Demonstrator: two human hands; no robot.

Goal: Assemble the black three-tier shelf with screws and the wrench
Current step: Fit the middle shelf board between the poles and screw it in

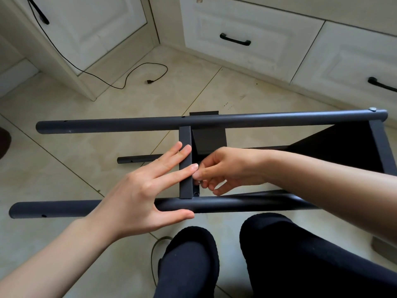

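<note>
The black shelf frame lies on its side on the tiled floor. Its upper pole [150,122] and near pole [247,203] run left to right, joined by the edge of a middle tier panel [185,136]. My left hand [148,190] lies flat, fingers spread, pressing on that panel edge and the near pole. My right hand [223,168] reaches inside the frame, fingertips pinched on a small screw [199,182] at the panel's corner bracket. Another tier [352,145] is fixed at the right end. A third pole [137,159] lies lower, behind. No wrench is visible.
White cabinets with black handles [235,39] stand along the back. A black cable with a plug [148,81] trails over the floor. My knees in black trousers [189,250] sit just under the near pole. A bolt head [372,109] shows on the upper pole's right end.
</note>
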